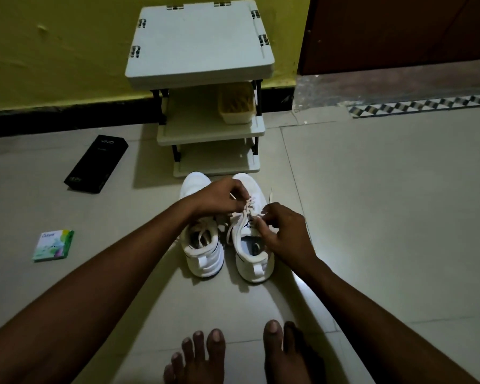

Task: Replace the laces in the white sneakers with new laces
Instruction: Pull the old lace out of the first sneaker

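Note:
Two white sneakers stand side by side on the tiled floor, toes pointing away from me. The left sneaker [201, 253] is partly hidden under my left forearm. The right sneaker [251, 259] has its white lace [248, 206] half loosened across the eyelets. My left hand [219, 198] reaches over from the left and pinches the lace near the upper eyelets. My right hand [286, 231] holds the right shoe's tongue and lace end at its right side. A loose lace tip [270, 194] sticks out beyond the right shoe.
A white three-tier rack [203, 79] stands just beyond the shoes, with a small basket [236, 105] on its middle shelf. A black phone box [96, 164] and a small green box [53, 246] lie on the floor at left. My bare toes [233, 353] are near the bottom.

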{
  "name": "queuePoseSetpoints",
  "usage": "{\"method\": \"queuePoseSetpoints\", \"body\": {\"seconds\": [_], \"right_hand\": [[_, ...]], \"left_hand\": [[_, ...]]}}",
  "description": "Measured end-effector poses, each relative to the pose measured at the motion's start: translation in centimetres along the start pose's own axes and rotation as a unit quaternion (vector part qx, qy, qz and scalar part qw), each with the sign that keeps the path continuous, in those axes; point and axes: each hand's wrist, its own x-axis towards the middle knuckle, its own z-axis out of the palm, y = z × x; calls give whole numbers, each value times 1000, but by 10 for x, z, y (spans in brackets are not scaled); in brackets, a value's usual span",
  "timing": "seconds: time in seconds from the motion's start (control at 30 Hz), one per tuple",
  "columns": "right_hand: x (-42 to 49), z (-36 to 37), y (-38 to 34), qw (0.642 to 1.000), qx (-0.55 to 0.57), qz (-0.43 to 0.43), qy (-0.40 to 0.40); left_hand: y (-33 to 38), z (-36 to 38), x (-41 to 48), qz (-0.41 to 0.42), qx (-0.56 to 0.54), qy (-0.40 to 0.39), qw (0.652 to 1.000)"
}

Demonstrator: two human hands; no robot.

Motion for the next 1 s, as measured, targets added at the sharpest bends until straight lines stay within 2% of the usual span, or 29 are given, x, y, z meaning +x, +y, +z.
{"method": "queuePoseSetpoints", "body": {"seconds": [0.07,0.13,0.23,0.3,0.4,0.47,0.5,0.57,0.6,0.63,0.7,0.73,0.77,0.83,0.9,0.93,0.97,1.0], "right_hand": [[14,-4,-6,999,35,-10,16],[34,-4,-10,1000,11,-24,8],[65,-6,-15,989,-58,-14,-133],[76,-8,-18,971,-90,-41,-219],[80,-8,-21,952,-152,-105,-242],[77,-3,-17,948,-178,-116,-238],[72,0,-14,957,-156,-92,-226],[62,2,-12,984,-1,46,-174],[57,2,-13,974,110,129,-148],[53,3,-14,950,203,197,-135],[51,2,-14,916,288,245,-134],[54,0,-13,919,287,229,-144],[58,-4,-12,936,248,189,-163],[66,-11,-9,967,85,69,-230],[73,-14,-9,950,-83,-42,-298],[76,-15,-12,939,-124,-69,-313],[77,-15,-14,937,-119,-64,-322],[78,-16,-14,944,-52,-19,-325]], "left_hand": [[-2,-2,-8,-17,43,-27,999],[-4,0,-12,-20,143,-52,988],[-9,5,-11,-12,207,-79,975],[-11,6,-9,-4,220,-78,972],[-13,4,-10,-4,264,-76,961],[-13,5,-10,-3,267,-70,961],[-13,7,-9,-1,265,-67,962],[-14,10,-7,8,281,-70,957],[-13,11,-5,12,292,-74,953],[-13,11,-4,10,298,-81,951],[-14,12,-2,5,298,-92,950],[-15,12,-1,5,298,-93,950],[-17,12,-1,5,296,-92,951],[-19,13,-2,6,287,-88,954],[-21,13,-3,13,276,-85,957],[-21,13,-4,15,275,-83,958],[-22,13,-4,14,276,-78,958],[-21,14,-5,11,279,-74,957]]}}
